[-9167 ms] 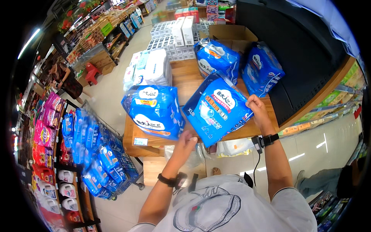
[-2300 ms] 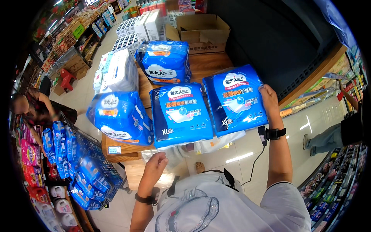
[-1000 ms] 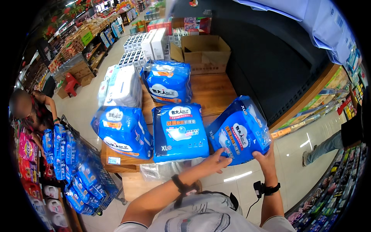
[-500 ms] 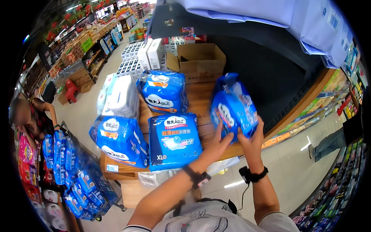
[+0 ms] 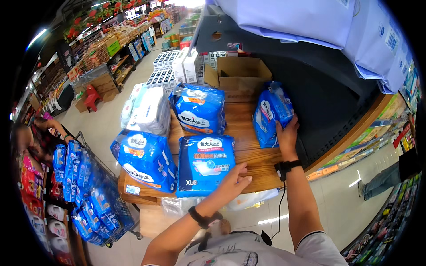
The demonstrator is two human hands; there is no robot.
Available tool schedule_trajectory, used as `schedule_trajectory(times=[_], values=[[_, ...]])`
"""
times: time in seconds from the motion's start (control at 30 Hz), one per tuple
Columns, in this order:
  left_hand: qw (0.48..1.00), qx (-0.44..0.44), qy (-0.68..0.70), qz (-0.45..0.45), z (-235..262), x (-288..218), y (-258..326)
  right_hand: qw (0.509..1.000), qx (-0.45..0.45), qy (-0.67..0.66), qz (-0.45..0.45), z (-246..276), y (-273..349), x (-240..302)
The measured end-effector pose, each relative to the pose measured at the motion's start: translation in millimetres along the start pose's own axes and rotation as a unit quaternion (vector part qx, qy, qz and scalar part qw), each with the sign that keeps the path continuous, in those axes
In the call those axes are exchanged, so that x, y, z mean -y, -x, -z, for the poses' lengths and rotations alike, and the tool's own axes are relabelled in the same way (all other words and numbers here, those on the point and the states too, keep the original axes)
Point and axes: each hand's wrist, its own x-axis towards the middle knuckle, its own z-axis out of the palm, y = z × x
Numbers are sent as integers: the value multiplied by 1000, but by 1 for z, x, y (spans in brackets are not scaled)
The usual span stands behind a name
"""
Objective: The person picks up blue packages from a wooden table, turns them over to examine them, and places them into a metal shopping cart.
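At the right end of the wooden table [image 5: 262,165], a blue diaper pack [image 5: 268,116] stands on its base against the dark shelf panel. My right hand [image 5: 288,136] grips its right side, thumb on the front face and fingers round the edge. My left hand [image 5: 231,182] holds nothing; its fingers are apart, over the lower right corner of a flat blue pack of pads [image 5: 207,162]. Whether it touches that pack I cannot tell. Left of these stand two more plump blue diaper packs, one at the back [image 5: 198,108] and one at the front left [image 5: 144,159].
White wrapped packs [image 5: 150,111] stand at the table's back left, an open cardboard box [image 5: 245,79] behind. A dark shelf with pale lilac packages [image 5: 293,20] overhangs the right. At left, a person's hand [image 5: 68,138] is at a cart [image 5: 122,208] full of blue packs.
The diaper pack has moved back and slightly right, and now stands upright on the table. My left hand has let go of it and drawn left toward the flat pack; my right stays on it.
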Motion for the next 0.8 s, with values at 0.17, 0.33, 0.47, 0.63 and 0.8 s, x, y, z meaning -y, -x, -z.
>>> schedule_trajectory(times=[0.17, 0.33, 0.47, 0.63, 0.8], values=[[999, -29, -12, -8, 10, 6, 18, 997, 43, -4, -66, -20, -25, 7], [995, -82, -35, -48, 30, 12, 53, 997, 2, -42, -66, -22, -16, 8], [989, -136, -47, -41, 54, 12, 93, 997, -30, -63, 28, 6, 17, 3], [978, -204, -15, -40, 83, 53, 137, 947, 225, -215, -80, 24, 62, 29], [951, -308, 17, 16, 98, 68, 161, 843, 406, -283, -213, 9, 105, 53]])
